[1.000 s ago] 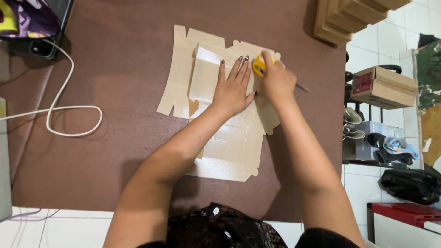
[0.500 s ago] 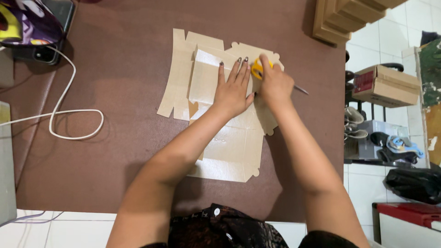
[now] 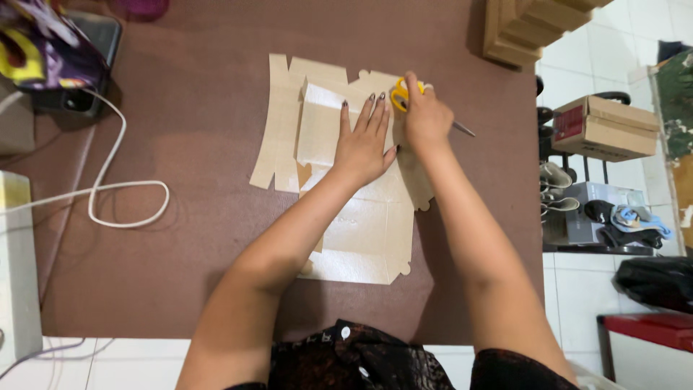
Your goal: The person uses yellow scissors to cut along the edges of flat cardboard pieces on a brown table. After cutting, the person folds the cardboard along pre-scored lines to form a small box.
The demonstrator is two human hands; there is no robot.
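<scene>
Two bare hands work over a flattened cardboard box blank (image 3: 361,231) lying on a brown counter (image 3: 202,130), seen from above. The left hand (image 3: 363,141) lies flat and released, fingers spread, palm pressing the blank down near its middle. The right hand (image 3: 426,119) sits just beside it at the blank's right edge, clenched around a pair of yellow-handled scissors (image 3: 401,94); the yellow loops show above the knuckles and the grey blade tip pokes out to the right of the hand, over the counter. The blank stretches from the far middle of the counter toward the person, its tabs and flaps spread out, a paler glossy panel nearest the body. A white cable (image 3: 119,195) loops across the counter's left side, well apart from the blank, running up toward a dark device (image 3: 86,94) at the far left corner, where a purple and yellow bag (image 3: 43,43) also rests. A stack of pale wooden pieces (image 3: 527,29) sits at the far right corner. Beyond the counter's right edge, on a white tiled floor, stand a cardboard carton (image 3: 606,126) on a rack and several shoes (image 3: 621,217) below it.
</scene>
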